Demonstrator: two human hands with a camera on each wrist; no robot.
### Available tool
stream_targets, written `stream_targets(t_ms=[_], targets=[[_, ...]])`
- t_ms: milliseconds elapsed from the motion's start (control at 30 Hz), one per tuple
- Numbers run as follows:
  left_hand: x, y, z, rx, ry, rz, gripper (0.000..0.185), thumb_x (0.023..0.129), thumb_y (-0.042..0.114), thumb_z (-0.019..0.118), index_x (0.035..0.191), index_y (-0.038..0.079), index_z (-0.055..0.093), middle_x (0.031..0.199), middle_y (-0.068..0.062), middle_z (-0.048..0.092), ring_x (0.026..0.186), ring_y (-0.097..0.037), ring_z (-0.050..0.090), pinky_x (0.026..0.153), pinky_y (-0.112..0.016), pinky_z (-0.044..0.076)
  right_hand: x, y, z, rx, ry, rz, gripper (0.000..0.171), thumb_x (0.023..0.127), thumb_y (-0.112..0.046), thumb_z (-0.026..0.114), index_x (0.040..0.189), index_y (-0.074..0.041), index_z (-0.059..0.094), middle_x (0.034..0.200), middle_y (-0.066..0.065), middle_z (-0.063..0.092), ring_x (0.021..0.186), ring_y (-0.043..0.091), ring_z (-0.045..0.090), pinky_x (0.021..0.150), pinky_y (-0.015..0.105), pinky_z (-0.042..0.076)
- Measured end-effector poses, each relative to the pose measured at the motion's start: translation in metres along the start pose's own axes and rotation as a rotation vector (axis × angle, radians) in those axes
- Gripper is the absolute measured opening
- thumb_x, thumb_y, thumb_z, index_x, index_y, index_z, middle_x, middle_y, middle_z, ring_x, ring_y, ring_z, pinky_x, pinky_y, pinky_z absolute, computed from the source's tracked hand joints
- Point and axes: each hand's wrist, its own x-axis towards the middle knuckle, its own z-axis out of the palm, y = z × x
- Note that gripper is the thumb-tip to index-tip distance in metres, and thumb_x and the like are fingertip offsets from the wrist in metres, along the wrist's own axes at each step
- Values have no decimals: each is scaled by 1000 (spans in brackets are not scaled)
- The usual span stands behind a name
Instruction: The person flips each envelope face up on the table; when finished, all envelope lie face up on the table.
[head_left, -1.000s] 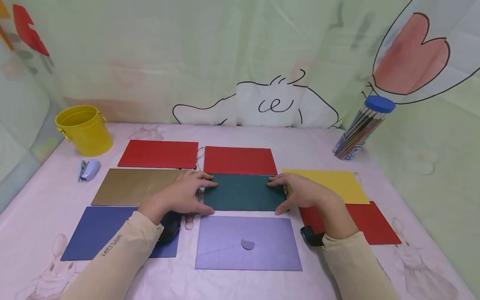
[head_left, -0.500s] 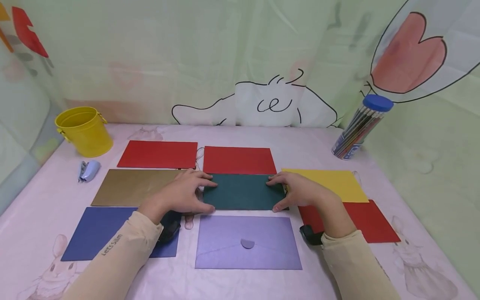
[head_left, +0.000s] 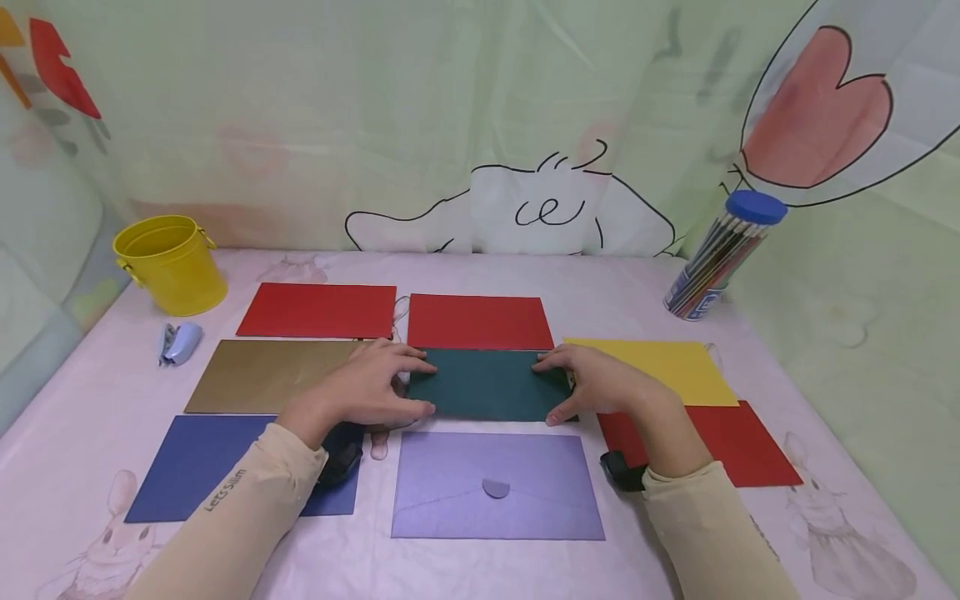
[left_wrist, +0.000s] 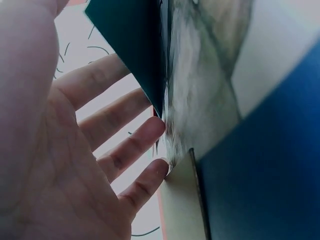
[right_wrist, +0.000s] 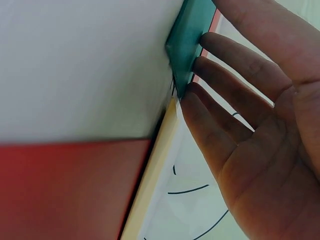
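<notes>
Hands flank a dark green envelope (head_left: 489,383) lying flat on the bench (head_left: 645,283), between a red envelope (head_left: 478,322) behind and a lilac envelope (head_left: 497,485) in front. Left hand (head_left: 371,387) touches its left end, right hand (head_left: 600,383) its right end, fingers fairly straight at the edges.

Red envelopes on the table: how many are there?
3: back left; back middle, behind the green envelope; front right, partly under the right hand.
</notes>
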Motion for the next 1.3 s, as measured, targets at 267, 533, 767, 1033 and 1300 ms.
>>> stream_targets(t_ms=[267, 533, 767, 1033, 1300], targets=[[0, -1, 0, -6, 0, 13, 59, 83, 48, 70, 135, 20, 67, 145, -8, 52, 136, -35, 40, 112, -63, 22, 0, 0, 0, -15, -9, -9, 73, 75, -27, 90, 140, -9, 61, 149, 19, 45, 137, 42, 39, 92, 46, 53], [2, -3, 1, 9, 13, 29, 57, 86, 49, 68, 134, 21, 67, 144, -7, 54, 134, -32, 43, 112, -61, 22, -2, 2, -1, -30, -16, -54, 73, 76, -28, 90, 140, -9, 61, 149, 18, 44, 137, 43, 38, 91, 46, 54], [2, -3, 1, 1, 13, 40, 54, 88, 49, 66, 134, 20, 67, 143, -7, 55, 135, -28, 44, 113, -59, 21, -2, 4, -1, -35, -22, -87, 73, 76, -29, 90, 140, -9, 61, 149, 18, 44, 135, 42, 39, 92, 46, 54], [3, -3, 0, -8, 17, 48, 56, 88, 50, 66, 134, 19, 67, 141, -6, 57, 134, -27, 45, 113, -58, 21, -2, 7, -1, -23, -22, -84, 74, 75, -29, 90, 140, -10, 60, 150, 18, 43, 136, 42, 38, 93, 48, 53], [2, -6, 2, 26, 1, 56, 65, 79, 51, 75, 135, 20, 66, 143, -6, 55, 134, -29, 45, 112, -61, 22, -1, 7, 0, -35, -17, -90, 74, 75, -30, 90, 140, -10, 61, 149, 18, 44, 135, 42, 39, 93, 47, 53]])
